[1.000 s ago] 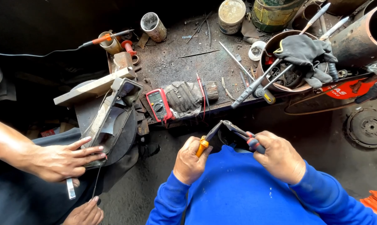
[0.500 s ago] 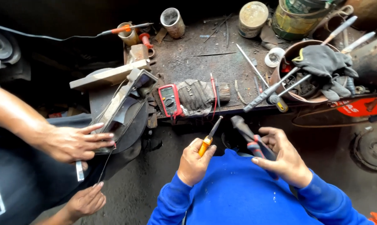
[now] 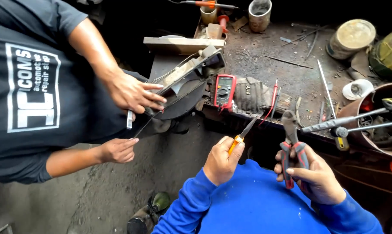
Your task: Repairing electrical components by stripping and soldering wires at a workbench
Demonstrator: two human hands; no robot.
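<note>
Blue sleeves fill the bottom of my view, and both hands come up out of them. My left hand is closed in a fist around a small screwdriver with an orange handle. Its dark metal tip points up and away toward the bench. My right hand is wrapped around the red and black handles of a pair of pliers. The grey metal nose of the pliers stands up, with its tips close together. The two tools are near each other but do not touch.

Over on the left, another person in a dark grey shirt works beside me. One of their hands presses flat on a long black and grey car part that lies tilted across the bench edge. Their other hand sits lower and pinches a thin wire.

Past my tools lies a red meter with a small screen and a black dial, flat on the dirty dark workbench. A worn grey glove lies just beside the meter.

Farther back stand a round rusty tin can and a grey metal cup.
</note>
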